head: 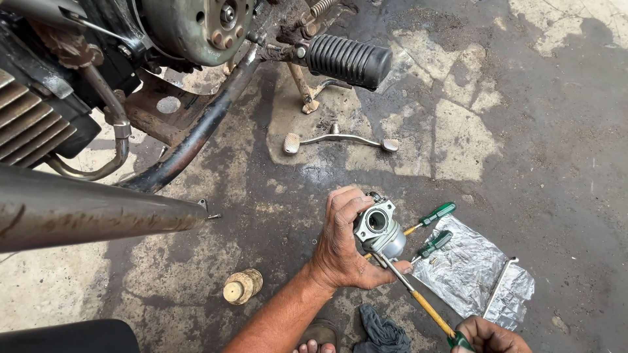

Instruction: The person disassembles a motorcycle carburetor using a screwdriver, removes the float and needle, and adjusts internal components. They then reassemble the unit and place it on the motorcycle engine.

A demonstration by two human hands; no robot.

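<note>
**Screwdriver into the carburettor**

Right hand (487, 336) down at the frame edge, fingers wrapped on a yellow-shafted screwdriver (418, 301), tip at the carburettor (379, 230); left hand (343, 242) clamps it above the oily floor. Judging it mid-adjustment; next needs a steady tip. 2 green-handled screwdrivers (435, 229) by the foil sheet (468, 265), no containers seen

Both hands are bare, with no gloves, rings or watch. The left hand (343, 242) and its forearm show no sleeve up to the bottom edge of the frame; dark grime marks the knuckles and fingers. The right hand (490, 336) sits at the lower right, cut off by the frame. Bare toes in an open sandal (317, 336) show at bottom centre.
</note>
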